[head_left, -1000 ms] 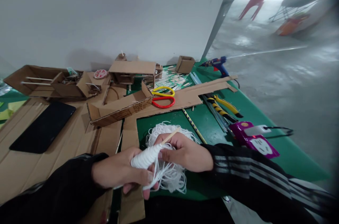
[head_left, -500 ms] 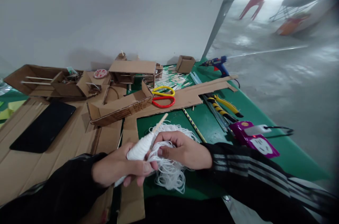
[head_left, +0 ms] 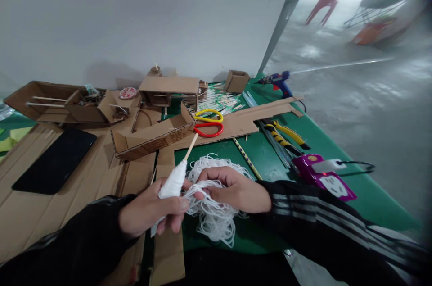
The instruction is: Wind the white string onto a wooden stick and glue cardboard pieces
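My left hand (head_left: 151,207) is wrapped round a wooden stick (head_left: 191,147) thickly wound with white string (head_left: 173,181). The stick's bare tip points up and away from me, tilted to the right. Just to the right, my right hand (head_left: 232,190) pinches strands of a loose, tangled heap of white string (head_left: 218,223). Part of that heap is hidden behind my right hand and spreads over the green table (head_left: 270,164). The fingertips of both hands are close together, with string between them.
Scissors (head_left: 208,130) with yellow and red handles lie beyond my hands, by a cardboard tray (head_left: 153,137). On the right are pliers (head_left: 286,135), a purple power socket (head_left: 324,178) and a glue gun (head_left: 277,81). A black phone-like slab (head_left: 56,160) rests on cardboard at left.
The wound stick has swung to the left and stands more upright, its tip farther from my right hand. My left hand has shifted slightly left. My right hand stays nearly in place.
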### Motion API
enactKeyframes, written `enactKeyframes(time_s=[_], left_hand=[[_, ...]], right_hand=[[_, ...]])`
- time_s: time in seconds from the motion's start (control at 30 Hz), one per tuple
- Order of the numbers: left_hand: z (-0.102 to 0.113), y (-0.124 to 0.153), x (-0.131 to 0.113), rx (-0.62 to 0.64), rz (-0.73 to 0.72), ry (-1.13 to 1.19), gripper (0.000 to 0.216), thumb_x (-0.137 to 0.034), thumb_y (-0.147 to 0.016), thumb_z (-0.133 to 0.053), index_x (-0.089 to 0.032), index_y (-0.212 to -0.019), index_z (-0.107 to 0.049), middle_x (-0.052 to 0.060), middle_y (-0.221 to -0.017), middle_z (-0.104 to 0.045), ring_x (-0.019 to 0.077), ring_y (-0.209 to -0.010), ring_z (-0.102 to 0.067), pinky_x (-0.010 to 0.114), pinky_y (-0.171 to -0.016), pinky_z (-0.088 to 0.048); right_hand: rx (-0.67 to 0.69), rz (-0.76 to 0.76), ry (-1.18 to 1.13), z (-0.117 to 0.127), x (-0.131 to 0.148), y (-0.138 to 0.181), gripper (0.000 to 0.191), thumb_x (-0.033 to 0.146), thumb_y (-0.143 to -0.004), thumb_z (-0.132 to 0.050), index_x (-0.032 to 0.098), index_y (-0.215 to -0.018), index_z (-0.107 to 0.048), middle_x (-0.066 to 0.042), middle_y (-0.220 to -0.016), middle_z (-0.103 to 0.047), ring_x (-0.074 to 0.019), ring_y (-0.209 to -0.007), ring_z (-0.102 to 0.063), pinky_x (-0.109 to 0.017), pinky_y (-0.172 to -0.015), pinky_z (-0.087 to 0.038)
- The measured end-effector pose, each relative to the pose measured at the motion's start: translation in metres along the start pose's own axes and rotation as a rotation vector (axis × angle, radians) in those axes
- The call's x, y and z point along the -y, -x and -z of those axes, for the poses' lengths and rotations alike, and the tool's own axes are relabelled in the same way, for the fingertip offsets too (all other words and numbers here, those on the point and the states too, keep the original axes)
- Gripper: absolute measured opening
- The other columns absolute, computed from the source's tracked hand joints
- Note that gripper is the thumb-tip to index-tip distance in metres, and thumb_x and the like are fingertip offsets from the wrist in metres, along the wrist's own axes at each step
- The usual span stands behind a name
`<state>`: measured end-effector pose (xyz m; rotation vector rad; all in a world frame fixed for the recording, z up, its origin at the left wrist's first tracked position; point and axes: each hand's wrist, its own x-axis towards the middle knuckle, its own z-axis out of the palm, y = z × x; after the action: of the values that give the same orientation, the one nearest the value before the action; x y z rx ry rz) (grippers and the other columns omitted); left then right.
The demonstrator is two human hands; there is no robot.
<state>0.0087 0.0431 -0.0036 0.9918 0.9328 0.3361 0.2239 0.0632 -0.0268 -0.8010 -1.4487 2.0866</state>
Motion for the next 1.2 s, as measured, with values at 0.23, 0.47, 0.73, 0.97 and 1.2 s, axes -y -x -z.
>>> enactKeyframes(time_s=[0.23,0.47,0.73,0.97,1.2], left_hand=[[0.0,0.0,0.003,-0.027,-0.017,0.025,0.039,-0.04,-0.078,-0.062,-0.014,-0.107,-0.061,-0.006,-0.045,-0.055,0.0022,-0.03,-0.032,0.011,-0.031,-0.025],[-0.002,0.0,0.003,-0.049,-0.014,0.059,0.043,-0.041,-0.076,-0.065,-0.013,-0.107,-0.058,-0.006,-0.044,-0.055,0.0018,-0.03,-0.032,0.01,-0.031,-0.026],[-0.004,0.0,0.004,-0.076,-0.006,0.108,0.042,-0.039,-0.074,-0.066,-0.013,-0.105,-0.057,-0.007,-0.043,-0.055,0.0026,-0.03,-0.031,0.011,-0.03,-0.025],[-0.001,-0.001,0.004,-0.073,-0.013,0.103,0.047,-0.041,-0.075,-0.065,-0.013,-0.111,-0.056,-0.007,-0.042,-0.053,0.0037,-0.03,-0.029,0.013,-0.03,-0.023],[-0.001,0.0,0.008,-0.097,-0.019,0.158,0.05,-0.039,-0.075,-0.064,-0.012,-0.114,-0.054,-0.008,-0.042,-0.051,0.0044,-0.031,-0.028,0.014,-0.03,-0.021]], right_hand=[[-0.044,-0.018,-0.088,-0.003,0.001,0.0,0.035,0.044,-0.08,-0.069,0.015,-0.093,-0.055,0.001,-0.077,-0.053,-0.0085,-0.062,-0.043,-0.022,-0.057,-0.034],[-0.326,0.271,0.366,-0.006,0.005,0.007,0.022,0.028,-0.09,-0.048,0.018,-0.109,-0.049,-0.005,-0.093,-0.054,-0.0166,-0.08,-0.052,-0.033,-0.072,-0.043],[-0.366,0.776,1.164,-0.007,0.014,0.019,0.016,0.011,-0.078,-0.059,0.02,-0.091,-0.057,-0.003,-0.082,-0.066,-0.019,-0.079,-0.052,-0.036,-0.072,-0.035],[-0.362,0.681,1.174,-0.009,0.006,0.014,0.009,0.013,-0.077,-0.053,0.018,-0.085,-0.052,0.0,-0.068,-0.057,-0.0139,-0.064,-0.047,-0.032,-0.067,-0.031],[-0.298,0.636,1.21,-0.003,0.004,0.014,0.012,0.01,-0.073,-0.047,0.017,-0.079,-0.054,-0.003,-0.07,-0.058,-0.0172,-0.069,-0.045,-0.033,-0.066,-0.027]])
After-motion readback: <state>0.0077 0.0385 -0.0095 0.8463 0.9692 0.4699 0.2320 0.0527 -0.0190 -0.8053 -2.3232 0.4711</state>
